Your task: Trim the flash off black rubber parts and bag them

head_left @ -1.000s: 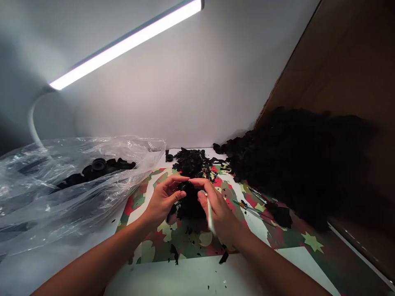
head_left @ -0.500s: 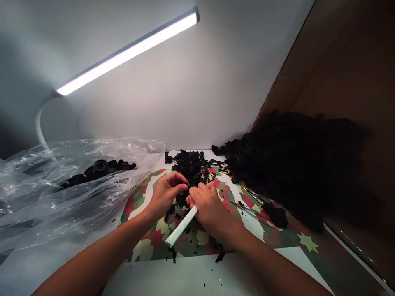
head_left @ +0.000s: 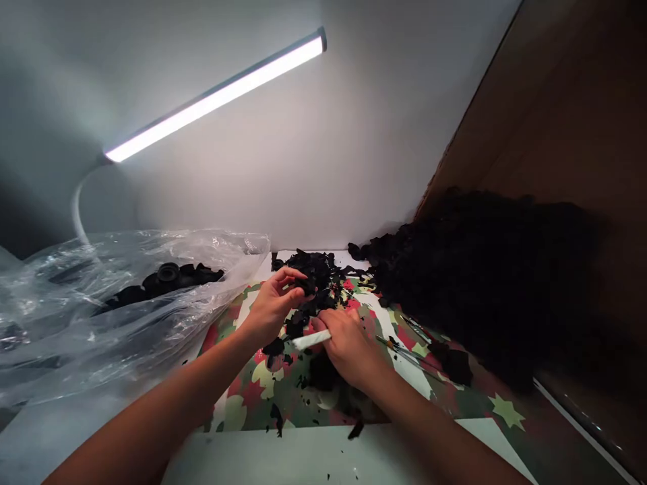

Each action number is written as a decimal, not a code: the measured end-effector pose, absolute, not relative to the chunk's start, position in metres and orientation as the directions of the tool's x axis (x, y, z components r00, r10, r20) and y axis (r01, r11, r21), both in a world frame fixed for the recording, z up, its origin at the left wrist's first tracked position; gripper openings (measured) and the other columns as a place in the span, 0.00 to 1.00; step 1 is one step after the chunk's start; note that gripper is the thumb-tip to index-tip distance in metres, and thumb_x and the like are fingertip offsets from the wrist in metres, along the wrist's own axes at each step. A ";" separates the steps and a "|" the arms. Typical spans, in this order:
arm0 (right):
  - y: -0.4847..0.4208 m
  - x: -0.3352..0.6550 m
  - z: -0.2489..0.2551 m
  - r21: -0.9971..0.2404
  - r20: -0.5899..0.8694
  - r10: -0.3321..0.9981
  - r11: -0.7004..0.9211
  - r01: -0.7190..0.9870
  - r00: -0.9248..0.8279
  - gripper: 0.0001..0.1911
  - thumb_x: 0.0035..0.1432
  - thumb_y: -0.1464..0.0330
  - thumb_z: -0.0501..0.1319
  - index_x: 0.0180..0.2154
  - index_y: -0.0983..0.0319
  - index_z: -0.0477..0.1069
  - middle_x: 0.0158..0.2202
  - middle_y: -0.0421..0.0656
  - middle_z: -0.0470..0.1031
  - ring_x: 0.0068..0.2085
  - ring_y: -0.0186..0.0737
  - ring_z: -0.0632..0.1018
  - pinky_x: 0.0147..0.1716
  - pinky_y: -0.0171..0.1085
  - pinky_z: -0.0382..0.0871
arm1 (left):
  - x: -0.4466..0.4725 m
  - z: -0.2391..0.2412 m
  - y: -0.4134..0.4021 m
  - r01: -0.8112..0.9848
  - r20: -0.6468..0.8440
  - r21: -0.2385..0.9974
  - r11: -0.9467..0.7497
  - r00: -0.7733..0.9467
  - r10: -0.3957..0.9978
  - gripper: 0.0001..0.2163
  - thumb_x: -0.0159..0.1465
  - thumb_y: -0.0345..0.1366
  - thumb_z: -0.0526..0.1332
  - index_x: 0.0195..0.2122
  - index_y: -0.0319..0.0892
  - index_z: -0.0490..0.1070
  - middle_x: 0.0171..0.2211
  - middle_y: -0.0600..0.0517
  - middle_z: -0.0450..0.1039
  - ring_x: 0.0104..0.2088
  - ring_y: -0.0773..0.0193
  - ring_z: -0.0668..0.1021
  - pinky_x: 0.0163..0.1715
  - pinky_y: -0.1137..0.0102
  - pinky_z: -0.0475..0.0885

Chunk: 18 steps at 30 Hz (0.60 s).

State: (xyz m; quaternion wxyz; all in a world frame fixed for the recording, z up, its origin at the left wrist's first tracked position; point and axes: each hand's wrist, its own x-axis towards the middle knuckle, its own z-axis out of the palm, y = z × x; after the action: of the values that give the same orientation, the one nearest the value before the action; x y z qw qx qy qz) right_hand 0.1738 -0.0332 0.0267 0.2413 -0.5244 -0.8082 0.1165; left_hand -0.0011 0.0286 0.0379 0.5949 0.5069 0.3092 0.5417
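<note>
Between the thumb and fingers of my left hand (head_left: 273, 308) is a small black rubber-like part (head_left: 306, 285), partly hidden by the fingertips. My right hand (head_left: 350, 342) is wrapped round a white-wrapped handle (head_left: 311, 339) that sticks out to the left; the tool's other end is hidden in the fist. A gap separates the right fist from the black part. Just beyond both hands lies a heap of thin black scraps (head_left: 323, 266). Loose black bits are strewn over the patterned paper (head_left: 253, 391) under the hands.
A clear plastic bag (head_left: 217, 242) on the left contains black round parts (head_left: 168, 272). To the right, a large black pile (head_left: 485, 276) rests against a cardboard panel (head_left: 556, 114). Slim metal tools (head_left: 412, 353) lie right of my hands. A lit tube lamp (head_left: 217, 100) hangs above.
My right hand has drawn back from the left, and the white handle has swung to a flatter angle. My left hand has risen slightly with the black part. The view has tilted a little.
</note>
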 end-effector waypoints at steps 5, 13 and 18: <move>-0.024 0.192 0.026 -0.683 0.384 0.901 0.423 0.596 -0.200 0.20 0.76 0.61 0.46 0.44 0.56 0.76 0.49 0.44 0.75 0.51 0.44 0.74 0.53 0.45 0.61 | -0.016 0.042 -0.003 -0.276 0.251 0.943 -0.184 0.233 0.939 0.15 0.52 0.34 0.78 0.39 0.43 0.79 0.37 0.51 0.78 0.36 0.65 0.80 0.36 0.73 0.75; -0.034 0.187 0.033 -0.806 0.470 0.882 0.417 0.420 0.025 0.19 0.75 0.62 0.48 0.40 0.56 0.76 0.39 0.43 0.71 0.42 0.43 0.74 0.43 0.41 0.67 | -0.034 0.037 -0.017 -0.366 0.193 0.927 -0.086 0.268 0.944 0.14 0.57 0.39 0.75 0.44 0.45 0.79 0.42 0.47 0.81 0.44 0.56 0.82 0.45 0.66 0.78; -0.043 0.177 0.039 -0.784 0.467 0.868 0.495 0.374 -0.171 0.11 0.69 0.67 0.57 0.48 0.55 0.77 0.37 0.42 0.75 0.36 0.40 0.75 0.35 0.38 0.68 | -0.031 0.025 -0.022 -0.359 0.001 0.924 0.131 0.344 0.939 0.19 0.61 0.49 0.70 0.48 0.42 0.80 0.38 0.44 0.79 0.32 0.63 0.80 0.29 0.73 0.76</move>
State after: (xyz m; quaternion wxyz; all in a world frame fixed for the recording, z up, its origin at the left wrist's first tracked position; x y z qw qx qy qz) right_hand 0.1772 -0.0431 0.0389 0.4784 -0.4309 -0.7203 0.2582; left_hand -0.0308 -0.0224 0.0246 0.6813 0.4557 0.3181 0.4764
